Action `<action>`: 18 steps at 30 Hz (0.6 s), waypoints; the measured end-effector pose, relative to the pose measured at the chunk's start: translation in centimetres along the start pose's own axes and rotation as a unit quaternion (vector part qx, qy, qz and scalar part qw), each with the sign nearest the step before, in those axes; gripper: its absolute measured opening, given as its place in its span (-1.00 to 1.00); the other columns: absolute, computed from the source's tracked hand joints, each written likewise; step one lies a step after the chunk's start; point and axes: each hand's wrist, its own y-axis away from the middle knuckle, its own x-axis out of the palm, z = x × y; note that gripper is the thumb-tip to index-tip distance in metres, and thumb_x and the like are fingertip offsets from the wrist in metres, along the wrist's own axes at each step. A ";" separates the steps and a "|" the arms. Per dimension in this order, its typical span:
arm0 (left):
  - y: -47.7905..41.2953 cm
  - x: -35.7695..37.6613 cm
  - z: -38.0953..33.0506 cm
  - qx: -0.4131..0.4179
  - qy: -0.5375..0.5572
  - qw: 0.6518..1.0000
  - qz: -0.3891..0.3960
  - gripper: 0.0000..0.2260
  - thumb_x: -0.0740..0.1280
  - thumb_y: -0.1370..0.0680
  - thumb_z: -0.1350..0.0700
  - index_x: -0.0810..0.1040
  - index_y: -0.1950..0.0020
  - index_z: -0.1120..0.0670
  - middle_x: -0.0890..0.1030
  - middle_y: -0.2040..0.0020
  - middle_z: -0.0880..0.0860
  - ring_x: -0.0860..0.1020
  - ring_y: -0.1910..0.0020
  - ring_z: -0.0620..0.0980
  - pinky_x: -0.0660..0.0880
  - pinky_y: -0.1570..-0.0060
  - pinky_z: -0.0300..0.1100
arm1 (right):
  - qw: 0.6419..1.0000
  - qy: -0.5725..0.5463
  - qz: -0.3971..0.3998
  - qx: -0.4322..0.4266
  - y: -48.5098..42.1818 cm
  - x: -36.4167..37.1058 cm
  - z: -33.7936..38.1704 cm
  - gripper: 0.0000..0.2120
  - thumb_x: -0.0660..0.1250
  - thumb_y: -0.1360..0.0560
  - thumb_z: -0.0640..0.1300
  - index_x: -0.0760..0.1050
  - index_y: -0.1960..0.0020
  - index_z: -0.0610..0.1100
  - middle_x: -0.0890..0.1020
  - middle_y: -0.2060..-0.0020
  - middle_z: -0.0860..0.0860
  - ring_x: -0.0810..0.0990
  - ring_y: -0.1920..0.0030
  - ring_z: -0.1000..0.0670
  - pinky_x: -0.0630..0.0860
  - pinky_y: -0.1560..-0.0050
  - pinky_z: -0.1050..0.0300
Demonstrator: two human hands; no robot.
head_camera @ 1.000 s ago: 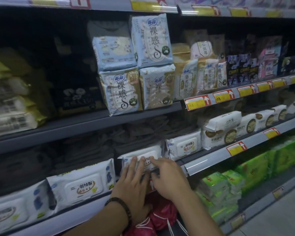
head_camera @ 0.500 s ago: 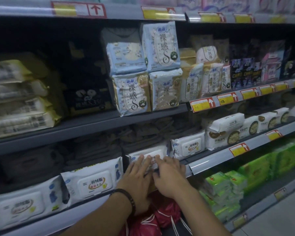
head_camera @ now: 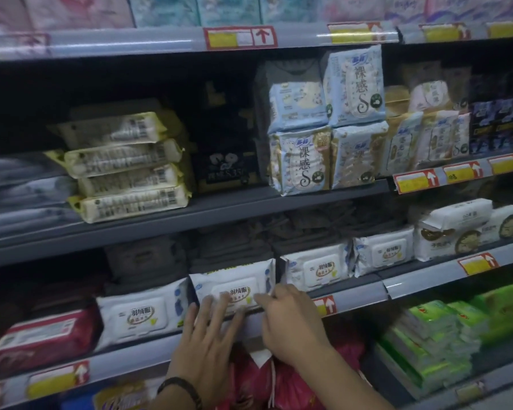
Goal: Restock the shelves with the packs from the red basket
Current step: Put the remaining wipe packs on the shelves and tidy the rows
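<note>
Both hands have slid one pack to the left along the shelf since a second ago, and the view has swung left with them. At 6 o'clock the red basket (head_camera: 296, 386) sits just under the wrists. Something red and crinkled with white cords shows in it, but how many packs remain cannot be told. Above it, the left hand (head_camera: 208, 335) lays its straight, spread fingers (head_camera: 219, 306) flat on the front of a white pack (head_camera: 234, 284), which stands at the shelf (head_camera: 353, 297) lip near centre. The right hand (head_camera: 290, 324) touches the pack's lower right corner with its forefinger; whether its other fingers grip anything is hidden. Uneven pressure could tip the pack forward off the lip into the basket, or shove it askew against the neighbouring pack (head_camera: 139, 316) at 9 o'clock. Farther up, at 10 o'clock, yellow-edged packs (head_camera: 125, 167) lie stacked on the next shelf.
</note>
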 end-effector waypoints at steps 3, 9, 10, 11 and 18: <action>-0.1 0.9 0.1 0.003 0.017 1.000 0.025 -0.23 0.18 -0.28 -0.05 0.48 -0.53 0.00 0.40 -0.54 0.29 0.33 -0.44 0.35 0.13 -0.42 0.29 | 0.999 0.027 -0.006 0.022 -0.1 1.1 1.3 -0.53 0.45 -0.26 0.00 0.70 -0.17 0.09 0.67 0.10 -0.06 0.67 0.06 -0.16 0.64 0.14 -0.09; -1.0 0.8 -0.4 -0.008 0.046 0.998 0.045 -0.06 0.29 -0.17 -0.26 0.42 -0.57 -0.04 0.42 -0.54 0.25 0.48 -0.41 0.42 0.09 -0.45 0.22 | 0.998 0.040 -0.021 0.050 -0.9 1.6 1.1 -0.54 0.45 -0.25 0.00 0.74 -0.16 0.15 0.70 0.12 -0.01 0.66 0.10 -0.18 0.60 0.12 -0.13; -1.1 0.5 -0.4 -0.008 0.059 0.997 0.042 -0.02 0.31 -0.17 -0.28 0.35 -0.61 -0.07 0.39 -0.56 0.23 0.47 -0.43 0.40 0.14 -0.46 0.20 | 0.997 0.043 -0.024 0.055 -1.0 1.5 1.0 -0.54 0.44 -0.25 -0.01 0.74 -0.14 0.16 0.71 0.14 0.01 0.65 0.12 -0.18 0.59 0.13 -0.13; -1.2 0.0 -0.3 -0.012 0.077 0.996 0.042 -0.01 0.31 -0.22 -0.27 0.23 -0.66 -0.10 0.29 -0.62 0.21 0.40 -0.49 0.40 0.12 -0.53 0.18 | 0.997 0.047 -0.028 0.060 -1.0 1.4 1.0 -0.55 0.44 -0.24 -0.02 0.74 -0.12 0.17 0.71 0.15 0.02 0.64 0.14 -0.18 0.59 0.14 -0.13; -1.5 -1.4 -0.2 -0.001 0.063 0.995 0.080 -0.05 0.21 -0.49 -0.21 -0.30 -0.68 0.04 -0.34 -0.67 0.12 -0.26 -0.65 0.26 -0.25 -0.61 0.15 | 0.996 0.033 0.012 0.081 -1.4 0.8 1.9 -0.50 0.26 -0.48 -0.04 0.61 -0.39 0.20 0.72 -0.10 0.01 0.62 -0.10 -0.17 0.58 -0.09 -0.10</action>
